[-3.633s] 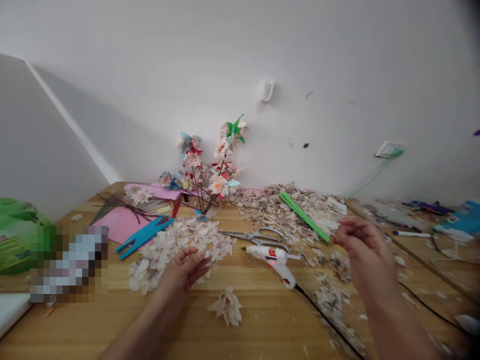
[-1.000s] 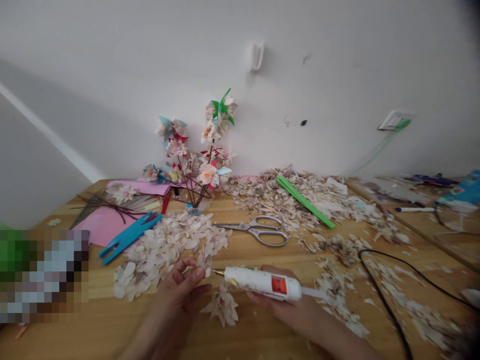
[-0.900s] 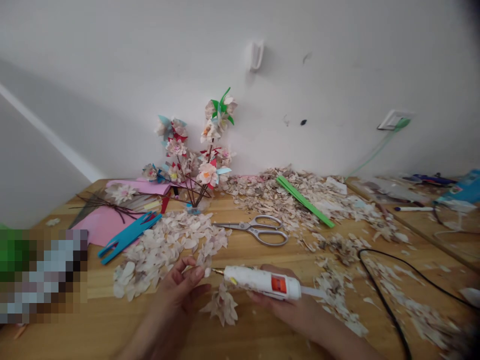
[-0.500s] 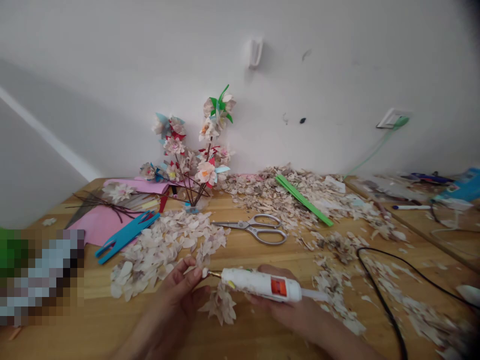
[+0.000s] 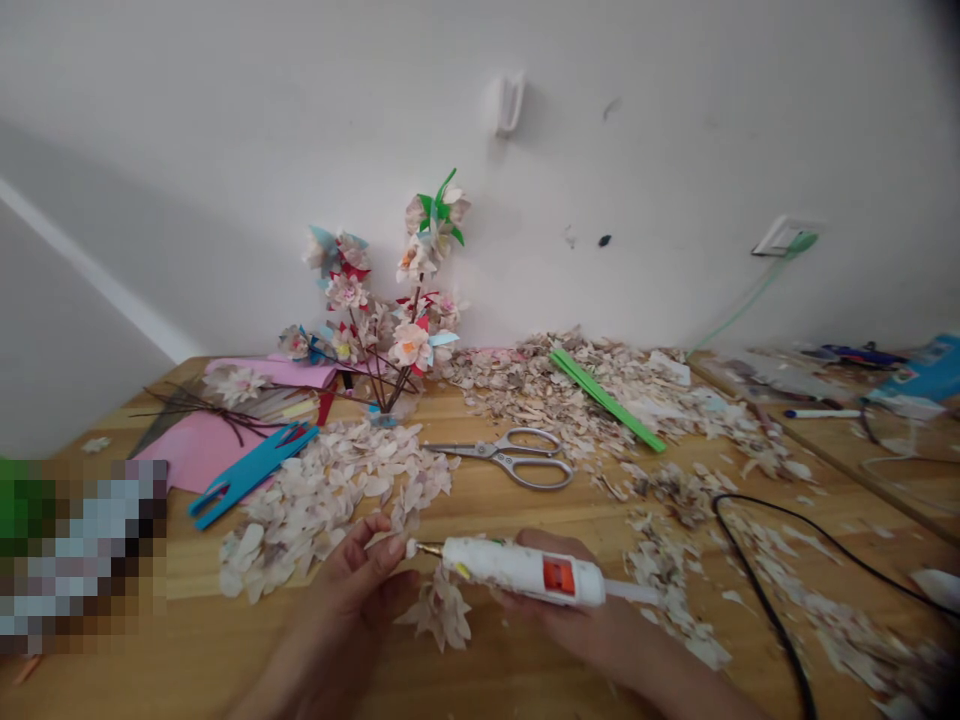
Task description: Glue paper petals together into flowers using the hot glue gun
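Note:
My right hand is wrapped round a white hot glue gun with an orange-red switch and a glue stick poking from its back. Its brass nozzle points left and meets a small whitish petal, pinched between the thumb and finger of my left hand. Just below the nozzle, a pale flower made of petals lies on the wooden table. Beyond my hands are a heap of loose petals and silver scissors.
Flower-covered twigs stand near the wall. Blue strips, pink paper and bare twigs lie at left. A green strip rests on the petal pile at the back. A black cable curves along the right.
Almost nothing differs; both hands, the glue gun and the petal hold nearly the same positions.

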The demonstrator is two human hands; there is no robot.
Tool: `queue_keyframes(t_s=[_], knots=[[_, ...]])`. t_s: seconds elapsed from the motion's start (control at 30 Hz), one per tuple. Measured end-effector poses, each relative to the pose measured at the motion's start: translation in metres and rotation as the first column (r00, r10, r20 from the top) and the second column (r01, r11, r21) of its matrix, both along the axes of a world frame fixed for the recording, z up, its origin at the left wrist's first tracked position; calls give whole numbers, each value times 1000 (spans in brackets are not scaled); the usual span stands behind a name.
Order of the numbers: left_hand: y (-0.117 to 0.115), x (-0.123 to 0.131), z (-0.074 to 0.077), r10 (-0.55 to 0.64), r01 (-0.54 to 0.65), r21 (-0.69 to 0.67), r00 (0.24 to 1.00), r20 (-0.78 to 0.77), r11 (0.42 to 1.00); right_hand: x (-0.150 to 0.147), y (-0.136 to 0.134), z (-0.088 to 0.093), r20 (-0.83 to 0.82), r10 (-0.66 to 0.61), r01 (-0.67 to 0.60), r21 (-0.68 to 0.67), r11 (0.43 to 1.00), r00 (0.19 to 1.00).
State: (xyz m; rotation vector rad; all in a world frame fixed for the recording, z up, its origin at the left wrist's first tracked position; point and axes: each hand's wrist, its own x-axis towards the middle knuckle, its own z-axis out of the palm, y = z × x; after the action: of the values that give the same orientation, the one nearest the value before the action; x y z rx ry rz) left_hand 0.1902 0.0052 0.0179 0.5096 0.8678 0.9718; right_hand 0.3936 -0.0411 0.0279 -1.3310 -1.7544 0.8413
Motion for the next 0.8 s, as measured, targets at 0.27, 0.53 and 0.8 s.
queue_keyframes(t_s=[0.27,0.53,0.8], knots=[[1,-3,-6,22,-21,23,998,-56,1000,2,0,-1,30,-9,9,-24,1000,1000],[0,-1,-2,7,-4,47,998,-69,999,2,-1,-4,64,-84,84,-6,996,994],[3,-2,-3,97,-95,43,994,-52,995,32,23,-29,60,-322,325,-53,944,945]])
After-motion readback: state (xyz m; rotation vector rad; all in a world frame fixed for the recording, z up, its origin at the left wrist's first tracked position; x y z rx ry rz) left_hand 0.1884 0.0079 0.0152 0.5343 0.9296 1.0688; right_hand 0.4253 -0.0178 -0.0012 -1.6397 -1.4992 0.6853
